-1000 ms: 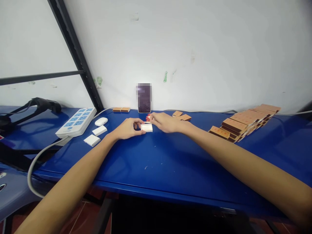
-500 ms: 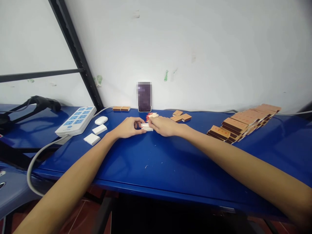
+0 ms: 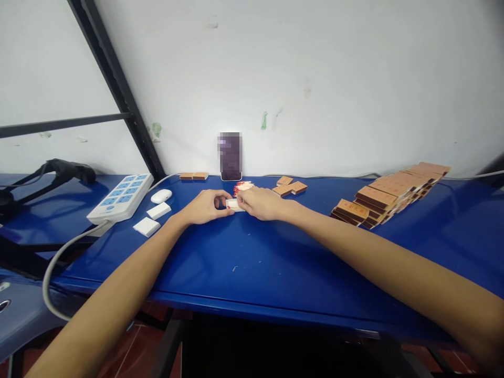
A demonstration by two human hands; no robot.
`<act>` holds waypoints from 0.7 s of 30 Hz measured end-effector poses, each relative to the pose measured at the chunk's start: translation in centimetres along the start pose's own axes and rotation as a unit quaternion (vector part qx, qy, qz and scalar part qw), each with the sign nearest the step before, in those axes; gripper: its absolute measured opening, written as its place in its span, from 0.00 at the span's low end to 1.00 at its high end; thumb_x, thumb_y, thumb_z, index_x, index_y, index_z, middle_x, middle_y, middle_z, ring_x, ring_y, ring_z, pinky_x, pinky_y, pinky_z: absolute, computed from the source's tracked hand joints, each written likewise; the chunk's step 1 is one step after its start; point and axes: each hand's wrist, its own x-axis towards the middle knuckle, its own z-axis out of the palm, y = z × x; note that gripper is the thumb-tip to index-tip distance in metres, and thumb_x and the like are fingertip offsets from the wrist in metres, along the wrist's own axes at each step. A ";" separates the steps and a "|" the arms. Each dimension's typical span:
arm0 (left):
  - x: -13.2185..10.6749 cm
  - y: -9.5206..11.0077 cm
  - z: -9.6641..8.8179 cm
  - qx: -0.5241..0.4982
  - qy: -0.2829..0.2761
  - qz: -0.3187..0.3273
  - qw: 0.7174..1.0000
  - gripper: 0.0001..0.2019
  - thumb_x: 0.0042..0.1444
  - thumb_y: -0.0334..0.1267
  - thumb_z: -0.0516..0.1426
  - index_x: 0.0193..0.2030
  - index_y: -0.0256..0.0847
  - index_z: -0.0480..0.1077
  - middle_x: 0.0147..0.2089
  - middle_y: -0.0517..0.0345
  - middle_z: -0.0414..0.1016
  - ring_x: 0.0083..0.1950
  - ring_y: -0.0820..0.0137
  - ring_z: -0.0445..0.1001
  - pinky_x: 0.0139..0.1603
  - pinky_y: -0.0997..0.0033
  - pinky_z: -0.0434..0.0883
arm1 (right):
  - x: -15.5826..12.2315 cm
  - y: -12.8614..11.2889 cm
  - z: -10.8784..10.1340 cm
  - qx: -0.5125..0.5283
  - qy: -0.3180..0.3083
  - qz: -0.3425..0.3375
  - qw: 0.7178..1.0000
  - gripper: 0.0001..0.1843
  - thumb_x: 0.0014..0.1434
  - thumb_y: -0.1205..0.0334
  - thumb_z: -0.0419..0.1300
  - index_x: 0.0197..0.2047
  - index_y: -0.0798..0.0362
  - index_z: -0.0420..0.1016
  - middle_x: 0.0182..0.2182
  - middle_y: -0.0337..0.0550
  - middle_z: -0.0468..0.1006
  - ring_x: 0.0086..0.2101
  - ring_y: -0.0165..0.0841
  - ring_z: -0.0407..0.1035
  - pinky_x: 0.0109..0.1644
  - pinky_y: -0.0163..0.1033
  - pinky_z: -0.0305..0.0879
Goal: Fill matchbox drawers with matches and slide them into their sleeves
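My left hand grips a small white matchbox tray by its left end, thumb in front and fingers behind. A few matches with red heads show inside that tray. Over its right part, my right hand has its fingertips pinched together; what they hold, if anything, is hidden. Just behind the hands lies a loose pile of red-tipped matches. Right of the pile are a few brown matchboxes.
A phone leans on the wall. Stacked matchboxes stand at right, two more matchboxes at back left. On the left are white trays, a white oval case and a power strip with its cable. The blue table has a front edge.
The view has shifted slightly. My right fingertips have moved a little over the tray, while my left hand keeps its grip on it.
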 end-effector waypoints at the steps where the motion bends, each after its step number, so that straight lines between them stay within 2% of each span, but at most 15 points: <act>1: 0.0 0.0 0.0 0.001 0.001 0.000 1.000 0.22 0.51 0.52 0.61 0.48 0.41 0.74 0.34 0.59 0.73 0.32 0.71 0.68 0.35 0.70 0.65 | 0.0 0.0 -0.1 0.002 0.003 -0.001 1.000 0.10 0.65 0.64 0.49 0.41 0.53 0.72 0.40 0.48 0.77 0.35 0.36 0.69 0.31 0.36 0.50; 5: -0.1 0.2 0.0 -0.005 0.000 -0.003 1.000 0.22 0.51 0.51 0.61 0.47 0.40 0.74 0.33 0.59 0.73 0.31 0.72 0.67 0.34 0.71 0.64 | 0.2 0.5 -0.2 0.038 0.052 -0.013 0.998 0.10 0.65 0.63 0.50 0.41 0.52 0.72 0.38 0.45 0.78 0.34 0.33 0.68 0.32 0.36 0.50; 9: -0.1 0.4 -0.1 -0.011 -0.007 -0.004 1.000 0.22 0.49 0.51 0.63 0.47 0.41 0.74 0.33 0.60 0.72 0.31 0.72 0.66 0.35 0.70 0.63 | 0.5 1.5 0.5 0.066 0.110 0.010 0.992 0.11 0.66 0.64 0.48 0.41 0.54 0.72 0.36 0.46 0.78 0.33 0.33 0.68 0.33 0.36 0.51; 16: -0.2 0.6 -0.2 -0.002 -0.039 0.014 0.999 0.22 0.48 0.54 0.63 0.46 0.43 0.75 0.36 0.59 0.70 0.34 0.71 0.64 0.36 0.70 0.63 | 1.5 2.9 2.4 0.073 0.104 0.043 0.991 0.09 0.62 0.68 0.52 0.40 0.53 0.74 0.40 0.47 0.78 0.35 0.34 0.69 0.36 0.36 0.55; 21: -0.2 0.6 -0.2 -0.002 -0.039 0.012 0.999 0.23 0.48 0.54 0.63 0.46 0.43 0.75 0.36 0.58 0.70 0.34 0.71 0.64 0.37 0.70 0.63 | 1.7 2.9 2.7 0.062 0.110 0.036 0.991 0.11 0.62 0.68 0.52 0.39 0.54 0.76 0.38 0.48 0.79 0.35 0.34 0.70 0.37 0.36 0.55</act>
